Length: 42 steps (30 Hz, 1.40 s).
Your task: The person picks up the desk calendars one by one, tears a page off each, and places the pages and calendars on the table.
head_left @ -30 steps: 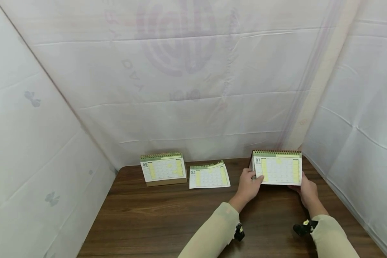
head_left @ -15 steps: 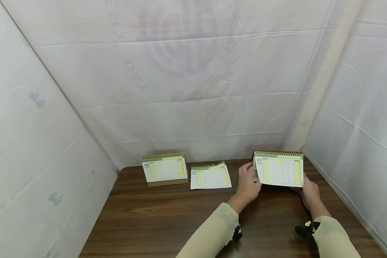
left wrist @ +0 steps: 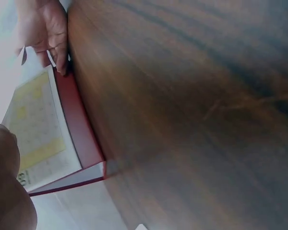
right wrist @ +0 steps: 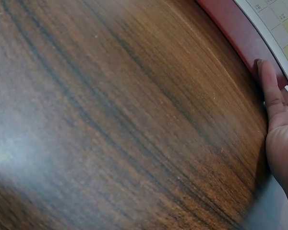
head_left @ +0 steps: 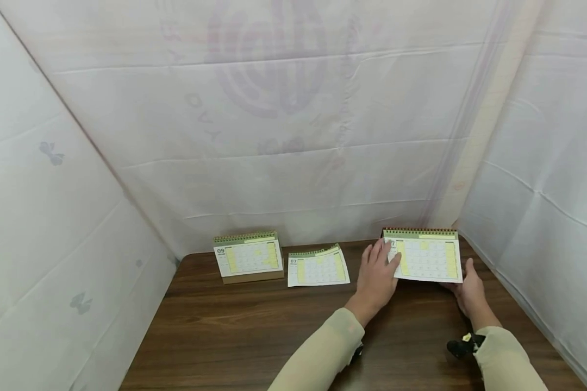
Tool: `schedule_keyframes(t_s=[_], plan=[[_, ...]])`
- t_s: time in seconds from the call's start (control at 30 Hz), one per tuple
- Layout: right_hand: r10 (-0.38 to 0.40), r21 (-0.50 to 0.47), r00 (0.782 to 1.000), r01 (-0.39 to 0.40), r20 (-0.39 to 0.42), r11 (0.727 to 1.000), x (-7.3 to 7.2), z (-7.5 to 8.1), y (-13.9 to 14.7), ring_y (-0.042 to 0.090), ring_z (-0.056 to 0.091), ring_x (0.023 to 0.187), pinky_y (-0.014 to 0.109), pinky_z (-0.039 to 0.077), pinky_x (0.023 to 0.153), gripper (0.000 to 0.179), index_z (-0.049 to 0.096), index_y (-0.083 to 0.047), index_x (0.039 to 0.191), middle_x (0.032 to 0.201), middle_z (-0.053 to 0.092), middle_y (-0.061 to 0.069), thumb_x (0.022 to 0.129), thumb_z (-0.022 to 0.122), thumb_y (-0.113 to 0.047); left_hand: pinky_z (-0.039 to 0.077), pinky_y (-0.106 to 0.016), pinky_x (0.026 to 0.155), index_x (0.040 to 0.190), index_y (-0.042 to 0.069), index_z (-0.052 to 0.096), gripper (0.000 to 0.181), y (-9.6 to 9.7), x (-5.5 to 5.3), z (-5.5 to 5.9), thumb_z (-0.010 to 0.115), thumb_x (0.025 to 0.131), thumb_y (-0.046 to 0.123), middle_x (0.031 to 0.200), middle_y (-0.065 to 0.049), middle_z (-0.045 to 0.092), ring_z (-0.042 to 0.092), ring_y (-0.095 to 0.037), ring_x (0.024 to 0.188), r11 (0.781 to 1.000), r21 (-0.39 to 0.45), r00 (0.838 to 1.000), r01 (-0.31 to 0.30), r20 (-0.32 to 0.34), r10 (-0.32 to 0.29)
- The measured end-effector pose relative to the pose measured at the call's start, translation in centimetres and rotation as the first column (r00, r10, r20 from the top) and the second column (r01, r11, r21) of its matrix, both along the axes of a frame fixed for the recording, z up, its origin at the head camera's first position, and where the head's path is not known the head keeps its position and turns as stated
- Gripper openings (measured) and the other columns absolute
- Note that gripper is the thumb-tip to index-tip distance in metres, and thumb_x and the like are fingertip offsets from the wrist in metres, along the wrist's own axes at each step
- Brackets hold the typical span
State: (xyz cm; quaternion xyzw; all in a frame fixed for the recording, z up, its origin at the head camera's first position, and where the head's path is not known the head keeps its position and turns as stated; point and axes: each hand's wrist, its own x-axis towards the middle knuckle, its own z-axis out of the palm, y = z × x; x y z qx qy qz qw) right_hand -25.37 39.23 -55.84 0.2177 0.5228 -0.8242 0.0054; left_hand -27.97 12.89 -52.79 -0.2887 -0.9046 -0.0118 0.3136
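Note:
A spiral-bound desk calendar with a red base stands upright at the table's back right, showing page 07 in the head view. At its left edge is my left hand, fingers spread and fairly straight, some touching the page's left margin. My right hand is at the lower right corner with its thumb raised off the page. In the right wrist view, one extended finger of that hand touches the red base. The left wrist view shows the left hand only as a dark shape at the left edge.
A second desk calendar, at page 09, stands on the back left of the brown wooden table. Beside it lies a loose torn-off 07 page. White cloth walls border the table behind and at both sides.
My left hand has let go of the calendar page's lower left edge and moved up a little, fingers spreading onto its margin. My right thumb has lifted from the right edge.

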Motion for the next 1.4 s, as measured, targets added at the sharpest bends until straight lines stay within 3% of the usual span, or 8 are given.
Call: schedule_keyframes(t_s=[0.17,0.37,0.47,0.53,0.67,0.83,1.13,1.4], plan=[[0.008,0.025,0.999,-0.007,-0.042,1.000,0.1,-0.3,0.2,-0.005,0.073,0.086,0.023,0.061,0.080,0.051,0.058,-0.028,0.114,0.088,0.072,-0.021,0.106,0.029,-0.070,0.045,-0.028,0.107,0.109,0.035,0.076,0.010,0.6,0.1,0.3,0.073,0.100,0.033,0.119,0.020,0.071,0.062,-0.003,0.117,0.999,0.004,0.992,0.039,-0.117,-0.039],[0.056,0.019,0.986,-0.054,-0.157,0.998,0.3,-0.7,0.2,0.000,0.075,0.087,0.026,0.063,0.079,0.057,0.073,-0.038,0.094,0.091,0.078,-0.019,0.109,0.025,-0.065,0.047,-0.025,0.092,0.096,0.036,0.078,0.007,0.7,-0.1,0.4,0.074,0.100,0.032,0.103,0.021,0.073,0.066,-0.003,0.099,0.999,0.043,0.991,0.006,-0.134,0.000],[0.040,0.056,0.985,-0.031,-0.170,0.998,0.3,-1.0,0.0,0.005,0.076,0.086,0.027,0.064,0.078,0.053,0.072,-0.039,0.100,0.090,0.078,-0.016,0.113,0.024,-0.058,0.048,-0.025,0.089,0.094,0.035,0.078,0.008,0.6,-0.2,0.6,0.074,0.100,0.032,0.097,0.020,0.075,0.067,-0.004,0.093,0.999,0.049,0.993,-0.010,-0.114,0.016],[0.017,0.118,0.988,0.001,-0.152,0.993,0.2,-1.2,-0.2,0.005,0.075,0.086,0.027,0.064,0.079,0.042,0.068,-0.035,0.117,0.091,0.075,-0.018,0.115,0.030,-0.051,0.049,-0.025,0.086,0.094,0.033,0.078,0.008,0.6,-0.2,0.9,0.074,0.100,0.034,0.094,0.017,0.074,0.068,-0.005,0.091,0.999,0.038,0.996,-0.016,-0.082,0.019],[0.025,0.375,0.995,0.012,-0.093,0.927,-0.2,-1.6,-0.5,-0.001,0.074,0.083,0.021,0.062,0.079,0.052,0.053,-0.005,0.150,0.095,0.066,-0.024,0.114,0.047,-0.043,0.046,-0.024,0.079,0.096,0.032,0.077,0.015,1.0,-0.2,1.7,0.070,0.103,0.043,0.090,0.015,0.071,0.066,-0.006,0.088,0.999,-0.034,0.999,-0.030,-0.014,0.029],[0.025,0.625,0.999,-0.033,0.022,0.780,-0.6,-2.0,-0.5,-0.006,0.073,0.075,0.011,0.056,0.074,0.081,0.059,0.013,0.136,0.088,0.071,-0.019,0.105,0.056,-0.062,0.046,-0.022,0.075,0.098,0.034,0.078,0.018,1.8,-0.3,2.8,0.064,0.107,0.042,0.088,0.014,0.070,0.065,-0.005,0.085,0.993,-0.111,0.999,-0.033,0.031,0.037],[0.005,0.654,0.998,-0.044,0.061,0.755,-0.8,-2.3,-0.4,-0.004,0.073,0.074,0.009,0.054,0.071,0.084,0.063,0.011,0.131,0.095,0.074,-0.010,0.102,0.055,-0.067,0.055,-0.016,0.070,0.097,0.031,0.082,0.015,2.4,0.0,2.9,0.069,0.105,0.036,0.089,0.014,0.073,0.068,-0.003,0.080,0.993,-0.111,0.999,-0.045,0.009,0.047],[-0.005,0.670,0.998,-0.035,0.057,0.742,-0.5,-2.1,-1.0,-0.006,0.071,0.072,0.005,0.051,0.071,0.078,0.064,0.010,0.126,0.091,0.073,-0.011,0.104,0.054,-0.065,0.053,-0.019,0.057,0.096,0.032,0.082,0.026,2.6,-0.4,2.5,0.062,0.108,0.045,0.084,0.014,0.074,0.067,-0.002,0.074,0.992,-0.051,0.985,-0.113,0.127,0.119]])
